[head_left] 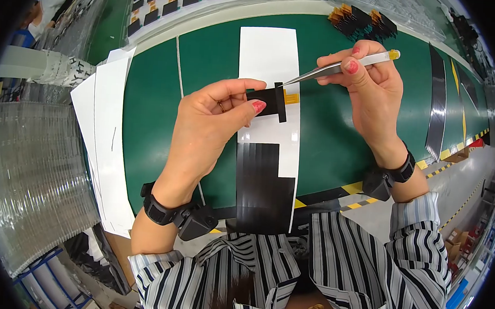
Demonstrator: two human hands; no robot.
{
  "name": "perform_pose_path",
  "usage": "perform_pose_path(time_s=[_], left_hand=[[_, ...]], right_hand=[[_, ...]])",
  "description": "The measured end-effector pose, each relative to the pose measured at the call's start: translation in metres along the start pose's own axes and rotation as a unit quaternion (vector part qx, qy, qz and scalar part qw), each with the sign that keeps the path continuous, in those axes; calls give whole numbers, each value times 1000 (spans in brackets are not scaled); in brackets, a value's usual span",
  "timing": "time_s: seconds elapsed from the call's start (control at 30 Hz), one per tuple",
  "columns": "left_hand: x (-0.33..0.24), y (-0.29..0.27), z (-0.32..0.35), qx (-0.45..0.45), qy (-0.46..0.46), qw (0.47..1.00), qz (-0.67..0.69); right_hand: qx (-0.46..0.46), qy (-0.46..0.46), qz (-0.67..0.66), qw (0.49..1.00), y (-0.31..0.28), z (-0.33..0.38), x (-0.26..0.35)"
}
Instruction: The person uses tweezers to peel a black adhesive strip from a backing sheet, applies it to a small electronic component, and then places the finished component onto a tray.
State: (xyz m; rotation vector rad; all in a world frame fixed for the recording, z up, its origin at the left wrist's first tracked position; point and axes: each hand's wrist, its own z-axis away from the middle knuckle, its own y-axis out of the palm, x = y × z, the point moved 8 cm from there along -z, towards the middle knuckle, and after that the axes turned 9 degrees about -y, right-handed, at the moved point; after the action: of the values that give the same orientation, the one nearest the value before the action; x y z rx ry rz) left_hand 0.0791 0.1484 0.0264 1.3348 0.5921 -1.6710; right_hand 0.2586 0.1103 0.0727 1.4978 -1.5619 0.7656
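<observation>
The left hand (213, 115) pinches a small flat black rectangular part with an orange tab (277, 99) between thumb and fingers, above the long white backing sheet with black strips (266, 150) on the green bench. From the right, the right hand (371, 85) grips slim metal tweezers (320, 73), tips pointing left at the part's upper edge. Whether the tips touch it is unclear, and the left fingers hide the part's left end.

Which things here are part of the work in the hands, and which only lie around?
In use:
- small black flat part with orange tab, in left hand
- metal tweezers, in right hand
- white backing strip with black pieces

Lying about:
- white paper sheets
- black-and-orange parts pile
</observation>
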Motion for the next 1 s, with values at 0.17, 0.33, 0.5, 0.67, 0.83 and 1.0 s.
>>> perform_pose_path(time_s=[0.17,0.33,0.5,0.67,0.83,1.0], left_hand=[[0,2,0,8,-9,1000,-4],[4,4,3,38,-46,997,49],[12,1,-5,-1,-56,969,241],[10,12,-1,21,-41,960,276],[4,21,2,-6,-47,974,221],[7,23,4,1,-70,971,230]], right_hand=[[17,18,3,1000,-1,-1,-2],[-90,-21,6,996,-7,1,5],[41,-188,156,969,28,15,54],[58,62,259,962,34,15,7],[31,118,161,979,33,20,-9],[22,138,172,975,31,20,-12]])
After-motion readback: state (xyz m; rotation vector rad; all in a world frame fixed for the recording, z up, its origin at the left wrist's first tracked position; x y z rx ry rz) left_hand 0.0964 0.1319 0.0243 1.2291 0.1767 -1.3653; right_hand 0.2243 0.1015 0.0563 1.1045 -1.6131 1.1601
